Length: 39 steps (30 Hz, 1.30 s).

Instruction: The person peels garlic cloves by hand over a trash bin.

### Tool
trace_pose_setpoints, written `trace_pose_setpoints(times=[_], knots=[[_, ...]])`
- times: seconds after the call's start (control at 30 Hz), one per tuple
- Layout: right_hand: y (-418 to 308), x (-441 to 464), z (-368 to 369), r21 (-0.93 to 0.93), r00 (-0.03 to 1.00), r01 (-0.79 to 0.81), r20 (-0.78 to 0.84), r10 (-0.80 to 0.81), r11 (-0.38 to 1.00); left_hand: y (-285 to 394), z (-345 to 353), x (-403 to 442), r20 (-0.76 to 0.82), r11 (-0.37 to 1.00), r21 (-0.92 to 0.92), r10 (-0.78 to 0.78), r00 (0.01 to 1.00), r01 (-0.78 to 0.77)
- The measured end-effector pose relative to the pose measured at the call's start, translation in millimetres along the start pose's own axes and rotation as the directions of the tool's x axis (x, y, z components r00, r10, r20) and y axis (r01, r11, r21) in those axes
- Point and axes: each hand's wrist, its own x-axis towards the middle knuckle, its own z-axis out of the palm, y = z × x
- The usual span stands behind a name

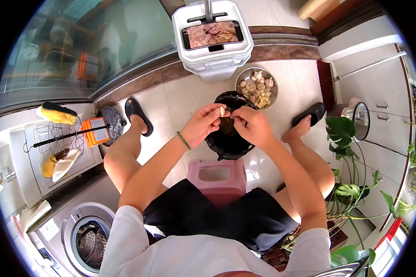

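My left hand [202, 124] pinches a small pale garlic clove [222, 111] between thumb and fingertips. Close on its right, my right hand [251, 125] has its thumb and fingers pressed together near the clove; what they hold, if anything, is too small to make out. Both hands are above a bin lined with a black bag [227, 150], whose inside is dark. Just beyond the bin, a round metal bowl [273, 98] on the floor holds whole garlic bulbs and loose cloves.
A pink stool [196, 177] stands between my knees. Past the bin is a white box [212, 64] with a phone [212, 35] on top. Wire rack and shoes [60, 113] are at the left, above a washing machine [90, 240]. Leafy plants [341, 131] and cabinets [379, 83] line the right.
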Motion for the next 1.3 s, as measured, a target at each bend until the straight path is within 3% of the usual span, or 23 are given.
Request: trace_pose_setpoints(times=[0.27,0.37,0.43,0.53,0.83,1.3], knots=[[-19.8,2.9,1.3,-0.100,0.987,0.157,-0.001,-0.158,0.983,-5.5,3.7,-1.2,-0.043,1.000,0.010,-0.012,0.999,0.013],[-12.2,2.6,7.1,-0.172,0.981,0.184,-0.022,-0.191,0.968,-7.7,0.8,0.3,-0.053,0.998,0.069,0.011,0.999,-0.007],[-10.5,2.7,9.1,-0.209,0.982,0.183,0.001,-0.187,0.961,-8.2,-1.3,1.7,-0.108,0.964,0.261,0.069,0.992,-0.039],[-11.8,1.3,12.3,-0.170,0.990,0.132,-0.027,-0.138,0.977,-8.5,4.4,-1.5,-0.128,0.945,0.311,0.143,0.981,-0.097],[-9.8,1.1,19.5,-0.215,0.984,0.137,-0.081,-0.157,0.967,-25.1,7.5,2.1,-0.144,0.924,0.310,0.278,0.950,-0.223],[-13.0,4.5,24.3,-0.356,0.972,0.187,-0.071,-0.226,0.916,-28.8,6.0,3.2,-0.143,0.940,0.238,0.283,0.948,-0.245]])
